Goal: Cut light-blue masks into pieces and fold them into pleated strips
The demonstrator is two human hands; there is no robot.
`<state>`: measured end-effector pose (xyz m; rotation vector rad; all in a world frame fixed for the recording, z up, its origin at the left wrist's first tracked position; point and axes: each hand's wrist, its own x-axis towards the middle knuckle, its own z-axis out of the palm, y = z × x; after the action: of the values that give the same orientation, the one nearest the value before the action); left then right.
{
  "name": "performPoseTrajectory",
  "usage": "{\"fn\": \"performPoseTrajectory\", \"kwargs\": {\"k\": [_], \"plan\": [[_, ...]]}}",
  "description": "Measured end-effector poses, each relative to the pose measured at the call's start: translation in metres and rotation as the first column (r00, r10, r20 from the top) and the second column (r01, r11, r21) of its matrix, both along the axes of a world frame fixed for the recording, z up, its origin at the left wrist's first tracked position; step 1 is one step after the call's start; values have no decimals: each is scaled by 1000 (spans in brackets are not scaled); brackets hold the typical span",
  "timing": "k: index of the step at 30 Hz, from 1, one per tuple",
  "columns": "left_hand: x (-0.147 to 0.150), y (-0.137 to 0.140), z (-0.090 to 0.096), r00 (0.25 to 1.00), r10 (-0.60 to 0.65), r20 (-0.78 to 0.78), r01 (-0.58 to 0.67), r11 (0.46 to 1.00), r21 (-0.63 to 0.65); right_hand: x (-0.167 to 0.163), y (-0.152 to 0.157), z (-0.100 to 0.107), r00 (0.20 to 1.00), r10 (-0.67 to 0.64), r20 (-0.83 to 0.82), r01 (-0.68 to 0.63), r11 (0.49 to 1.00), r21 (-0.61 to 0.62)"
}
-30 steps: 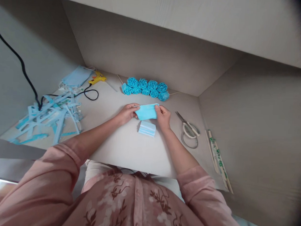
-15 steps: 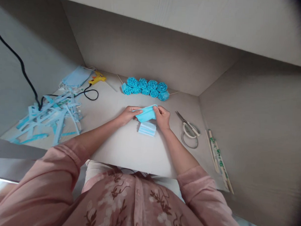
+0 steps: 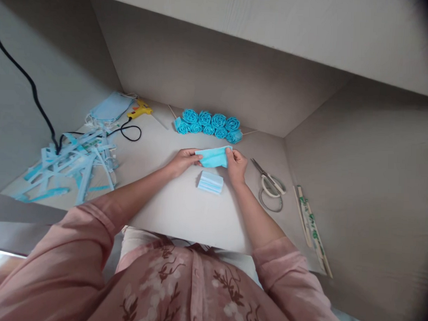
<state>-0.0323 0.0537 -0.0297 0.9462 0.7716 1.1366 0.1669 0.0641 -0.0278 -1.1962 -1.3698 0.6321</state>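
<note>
"Grey-beige panels [image 3: 217, 76] rise at the back and both sides of a pale desk [image 3: 170, 215], don't they?"

"Yes, and a person in a pink top [image 3: 191, 291] sits at its front edge, both forearms reaching in over it."

"What are the fingers doing?"

"The left hand [image 3: 185, 162] pinches one end of a bright blue sheet [image 3: 214, 157], thumb on top. The right hand [image 3: 236, 166] grips the other end the same way, so the sheet spans the gap between them."

"Where exactly is that sheet?"

"Near the middle of the desk, just beyond a small stack of folded pale blue pieces [image 3: 210, 182]. Whether it touches the desk, I can't tell."

"And behind it?"

"Two rows of blue rosettes [image 3: 208, 124], packed together, with a thin stick poking out at each end."

"Anything off to the left?"

"A heap of cut blue strips [image 3: 81, 163], some face masks [image 3: 112, 106] behind it, and a yellow glue gun [image 3: 141, 110] beside those. A black cable [image 3: 34, 91] hangs down toward the strips."

"To the right?"

"Scissors [image 3: 266, 175] lie near the right hand, blades pointing away from the person. Further over, pale sticks [image 3: 302, 217] lie alongside a green-marked wrapper [image 3: 313, 225]."
</note>
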Motion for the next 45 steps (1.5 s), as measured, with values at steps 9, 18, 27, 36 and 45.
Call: {"fn": "performPoseTrajectory", "kwargs": {"k": [9, 18, 27, 36, 45], "plan": [[-2, -2, 2, 997, 76, -12, -77, 994, -72, 1, 0, -3, 1000, -9, 24, 9, 1000, 17], [-2, -1, 3, 993, 74, -95, -67, 995, 74, 0, -2, 0, 998, -13, 68, 11, 999, 31], [-3, -4, 10, 969, 97, -228, -63, 986, 155, -4, -5, 2, 991, 42, 131, -54, 995, 89], [-1, -3, 4, 977, 80, -196, -57, 991, 117, -7, -9, 4, 995, 46, 92, -50, 998, 42], [-3, -3, 2, 981, 92, -170, -73, 990, 118, -5, -7, 5, 996, -2, 92, -1, 999, 36]]}}
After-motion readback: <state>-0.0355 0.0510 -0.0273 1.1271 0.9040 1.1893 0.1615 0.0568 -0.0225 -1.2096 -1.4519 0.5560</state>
